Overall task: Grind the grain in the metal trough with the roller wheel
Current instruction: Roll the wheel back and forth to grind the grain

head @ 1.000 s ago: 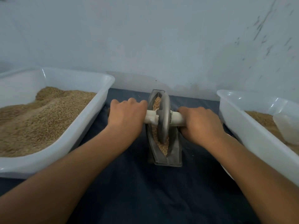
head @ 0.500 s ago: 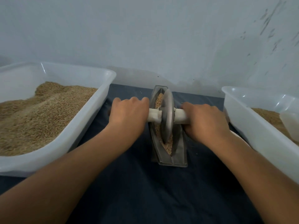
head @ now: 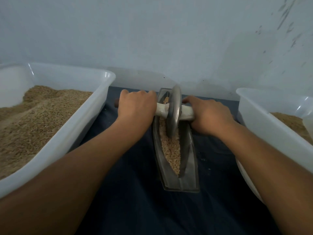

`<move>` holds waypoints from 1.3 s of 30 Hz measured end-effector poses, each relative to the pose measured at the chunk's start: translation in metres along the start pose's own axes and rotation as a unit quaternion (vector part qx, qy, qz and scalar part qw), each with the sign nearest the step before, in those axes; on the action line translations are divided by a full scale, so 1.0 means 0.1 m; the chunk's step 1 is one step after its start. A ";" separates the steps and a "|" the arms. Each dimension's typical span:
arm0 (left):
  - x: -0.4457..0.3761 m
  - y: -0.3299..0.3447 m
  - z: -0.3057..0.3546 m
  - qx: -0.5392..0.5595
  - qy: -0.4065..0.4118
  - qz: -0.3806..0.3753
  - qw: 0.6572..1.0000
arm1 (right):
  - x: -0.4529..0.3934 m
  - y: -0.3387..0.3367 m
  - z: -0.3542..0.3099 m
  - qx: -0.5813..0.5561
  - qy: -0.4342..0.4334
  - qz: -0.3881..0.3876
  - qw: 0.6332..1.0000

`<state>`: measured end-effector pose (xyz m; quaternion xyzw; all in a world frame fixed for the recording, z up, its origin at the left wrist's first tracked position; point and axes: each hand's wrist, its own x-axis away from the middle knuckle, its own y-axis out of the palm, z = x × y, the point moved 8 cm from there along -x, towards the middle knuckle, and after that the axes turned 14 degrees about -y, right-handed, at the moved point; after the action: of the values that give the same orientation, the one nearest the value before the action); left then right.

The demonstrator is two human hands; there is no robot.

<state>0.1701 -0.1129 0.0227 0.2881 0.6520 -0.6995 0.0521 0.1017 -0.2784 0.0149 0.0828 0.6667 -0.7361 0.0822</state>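
Grain (head: 171, 146) lies along the metal trough (head: 191, 173), looking partly crushed yet coarse — grinding seems underway, far from finished. Roller wheel (head: 173, 114) stands in the trough's far half; left hand (head: 137, 107) and right hand (head: 210, 115) each curl around its axle. Trough rests on a dark blue cloth (head: 135, 192) between two white tubs (head: 55, 145) of grain — pale wall (head: 152, 39) behind.

A dark blue cloth (head: 132, 192) carries the metal trough (head: 191, 160), with white tubs left (head: 71, 133) and right (head: 264, 133) of it.
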 end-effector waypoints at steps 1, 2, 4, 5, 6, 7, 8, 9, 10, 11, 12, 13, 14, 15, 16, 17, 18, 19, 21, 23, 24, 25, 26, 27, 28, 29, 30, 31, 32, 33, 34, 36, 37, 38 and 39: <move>-0.03 0.02 0.00 0.001 -0.002 0.002 1.000 | -0.05 0.00 0.02 0.003 -0.006 0.000 1.000; -0.06 0.04 0.00 0.002 -0.004 0.004 1.000 | -0.10 0.01 0.03 0.008 -0.011 0.001 1.000; -0.12 0.08 -0.01 0.006 -0.010 0.007 1.000 | -0.20 0.01 0.06 0.018 -0.018 0.004 1.000; -0.14 0.09 -0.01 0.009 -0.012 0.008 1.000 | -0.25 0.01 0.07 0.020 -0.021 0.004 1.000; -0.16 0.10 -0.01 0.011 -0.014 0.008 1.000 | -0.29 0.01 0.07 0.020 -0.022 0.003 1.000; -0.16 0.11 -0.02 0.012 -0.016 0.010 1.000 | -0.32 0.00 0.07 0.019 -0.023 0.002 1.000; -0.17 0.12 -0.02 0.013 -0.018 0.013 1.000 | -0.33 0.00 0.07 0.017 -0.023 0.002 1.000; -0.17 0.11 -0.03 0.014 -0.019 0.017 1.000 | -0.33 -0.01 0.07 0.017 -0.022 0.006 1.000; -0.16 0.10 -0.03 0.015 -0.019 0.023 0.999 | -0.31 -0.01 0.07 0.018 -0.020 0.012 1.000; -0.15 0.08 -0.03 0.014 -0.019 0.032 0.999 | -0.28 -0.01 0.07 0.019 -0.017 0.018 1.000; -0.14 0.05 -0.02 0.011 -0.018 0.041 0.999 | -0.25 -0.01 0.07 0.018 -0.014 0.022 0.999; -0.11 0.03 -0.01 0.006 -0.016 0.048 0.999 | -0.21 0.00 0.07 0.015 -0.010 0.023 1.000; -0.09 0.00 0.00 0.001 -0.014 0.052 0.999 | -0.17 0.02 0.07 0.010 -0.005 0.021 1.000; -0.05 -0.02 0.02 -0.002 -0.012 0.056 0.998 | -0.13 0.05 0.08 0.003 0.003 0.016 1.000; -0.02 -0.05 0.03 -0.002 -0.011 0.061 0.998 | -0.08 0.07 0.09 -0.003 0.013 0.012 1.000; 0.01 -0.08 0.03 -0.003 -0.011 0.066 0.998 | -0.04 0.08 0.09 -0.007 0.020 0.009 1.000; 0.05 -0.10 0.03 -0.004 -0.012 0.069 0.998 | 0.00 0.08 0.08 -0.010 0.022 0.008 1.000; 0.09 -0.11 0.02 -0.006 -0.012 0.068 0.998 | 0.03 0.08 0.07 -0.012 0.020 0.008 1.000; 0.17 -0.13 0.01 -0.010 -0.013 0.066 0.998 | 0.09 0.05 0.03 -0.016 0.016 0.013 1.000; 0.25 -0.17 -0.01 -0.012 -0.015 0.068 0.998 | 0.16 0.03 -0.01 -0.014 0.013 0.022 1.000; 0.28 -0.19 -0.02 -0.013 -0.015 0.066 0.998 | 0.20 0.02 -0.03 -0.014 0.011 0.026 0.999; 0.31 -0.20 -0.03 -0.013 -0.015 0.063 0.998 | 0.23 0.01 -0.05 -0.013 0.008 0.033 0.999; 0.34 -0.21 -0.03 -0.014 -0.013 0.059 0.998 | 0.27 -0.01 -0.07 -0.013 0.003 0.041 0.999; 0.37 -0.23 -0.03 -0.015 -0.011 0.055 0.998 | 0.30 -0.04 -0.11 -0.014 -0.002 0.050 0.999; 0.40 -0.25 -0.03 -0.015 -0.010 0.054 0.998 | 0.34 -0.07 -0.14 -0.017 -0.005 0.059 0.998; 0.43 -0.27 -0.04 -0.016 -0.011 0.053 0.998 | 0.37 -0.10 -0.17 -0.022 -0.004 0.065 0.998; 0.46 -0.28 -0.05 -0.015 -0.011 0.051 0.999 | 0.40 -0.13 -0.20 -0.024 -0.001 0.070 0.997; 0.49 -0.28 -0.06 -0.013 -0.011 0.049 0.999 | 0.44 -0.16 -0.23 -0.021 0.000 0.079 0.997; 0.52 -0.28 -0.07 -0.008 -0.009 0.047 0.999 | 0.48 -0.20 -0.27 -0.015 -0.002 0.095 0.995; 0.54 -0.28 -0.09 -0.002 -0.008 0.047 0.999 | 0.53 -0.23 -0.31 -0.008 -0.009 0.112 0.994; 0.56 -0.29 -0.10 0.004 -0.006 0.048 0.999 | 0.57 -0.26 -0.35 -0.001 -0.019 0.127 0.992; 0.58 -0.29 -0.12 0.013 -0.001 0.048 0.999 | 0.63 -0.30 -0.40 0.005 -0.035 0.139 0.990; 0.59 -0.30 -0.12 0.017 0.004 0.050 0.999 | 0.65 -0.31 -0.40 0.005 -0.039 0.143 0.989; 0.60 -0.31 -0.12 0.020 0.009 0.053 0.998 | 0.67 -0.31 -0.41 0.006 -0.040 0.144 0.989; 0.61 -0.32 -0.12 0.024 0.014 0.057 0.998 | 0.69 -0.31 -0.41 0.007 -0.040 0.146 0.988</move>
<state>0.1091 -0.0780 0.0222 0.3357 0.6179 -0.7069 0.0761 0.0283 -0.2350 0.0251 0.1508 0.6385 -0.7235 0.2150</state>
